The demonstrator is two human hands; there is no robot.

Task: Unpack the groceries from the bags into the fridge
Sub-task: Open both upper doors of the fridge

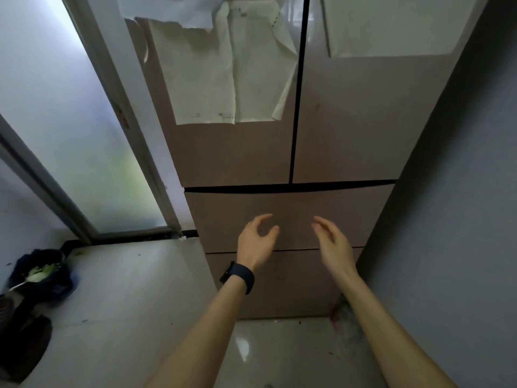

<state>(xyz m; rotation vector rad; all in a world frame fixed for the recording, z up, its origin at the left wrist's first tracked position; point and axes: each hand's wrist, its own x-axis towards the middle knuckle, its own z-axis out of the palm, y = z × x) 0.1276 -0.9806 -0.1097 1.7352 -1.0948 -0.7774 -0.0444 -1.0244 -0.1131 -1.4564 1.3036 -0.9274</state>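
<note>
While both forearms stretch forward over the tiled floor (126,289), neither hand holds anything: the left hand (258,242), with a dark watch (240,277) on its wrist, is released with fingers loosely curved, and the right hand (333,245) is likewise relaxed and empty, palms turned toward each other. Both hover in front of the fridge (349,121), level with its upper drawer (223,214), and I cannot tell whether they touch it.

Well apart from the hands, at the floor's left edge near the corner below the frosted glass door (70,121), sits a dark blue bag (42,273) with leafy greens showing at its mouth. It looks soft and limp, its contents probably light and easily bruised, so gathering the rim or lifting from beneath would suit better than squeezing its middle.

Beyond the hands, the lower drawer (293,281) and upper drawer are closed, as are the two doors above. Their fronts look glossy, stiff and handle-less; the dark seams between panels seem the likeliest place to hook fingertips and pull. Several sheets of paper (223,74) hang on the doors.
</note>
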